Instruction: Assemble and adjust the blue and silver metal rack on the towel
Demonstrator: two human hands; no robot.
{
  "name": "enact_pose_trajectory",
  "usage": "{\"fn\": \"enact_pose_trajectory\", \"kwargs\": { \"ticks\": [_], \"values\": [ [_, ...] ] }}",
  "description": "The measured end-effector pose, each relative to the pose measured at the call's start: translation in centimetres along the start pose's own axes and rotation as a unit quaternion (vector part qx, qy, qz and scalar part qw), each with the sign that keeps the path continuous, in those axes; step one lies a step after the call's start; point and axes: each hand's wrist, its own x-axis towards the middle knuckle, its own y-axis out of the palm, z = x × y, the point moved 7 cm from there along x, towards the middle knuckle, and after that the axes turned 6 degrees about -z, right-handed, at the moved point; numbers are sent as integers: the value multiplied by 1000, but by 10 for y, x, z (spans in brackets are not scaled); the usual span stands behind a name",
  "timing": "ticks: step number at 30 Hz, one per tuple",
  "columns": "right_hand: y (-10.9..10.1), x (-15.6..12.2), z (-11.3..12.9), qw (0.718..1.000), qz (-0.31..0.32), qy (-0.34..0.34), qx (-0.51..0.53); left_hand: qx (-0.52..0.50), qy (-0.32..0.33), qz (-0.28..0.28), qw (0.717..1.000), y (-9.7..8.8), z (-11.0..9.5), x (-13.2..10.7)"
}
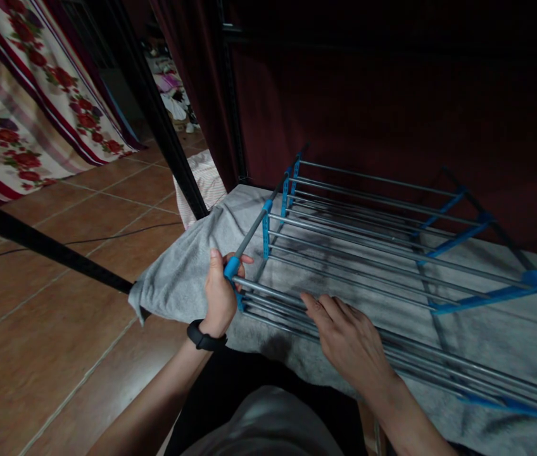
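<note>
The work in hand centres on the near left corner of a tubular metal rack (394, 247), which lies across a grey cloth (178, 278) in front of the person. The left hand (220, 297), with a black band (206, 337) at its wrist, is closed around the blue corner connector (231, 267); the thumb points up beside it and the fingers pass round to the far side. From that connector a grey side tube (253, 232) slopes away to further blue fittings, and the front rod (273, 291) leads off to the right.

The right hand (344, 332) lies palm down over the front rod, a little to the right of the left hand. Its fingers are bent over the metal with no open gap showing, so they appear closed on it, though their tips are hidden and the firmness of the hold cannot be told.

The present step looks like steadying or adjusting this corner joint. Whether the rod sits fully inside the connector cannot be seen. From here, the next move seems to call for the left hand to keep the connector in line with the side tube, while the right hand holds the front rod level and guides it along its length, without twisting the neighbouring rods.
</note>
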Motion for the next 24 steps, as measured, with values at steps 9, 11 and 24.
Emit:
{"fn": "enact_pose_trajectory", "kwargs": {
  "ticks": [9,11,24],
  "values": [
    [1,3,2,1000,-18,8,1,3,2,-20,1000,-3,4,1],
    [-3,3,3,999,-39,6,0,3,2,-21,1000,-3,4,1],
    [-17,-51,-51,986,-68,79,-129,-14,5,-13,1000,1,0,4]
  ]
}}
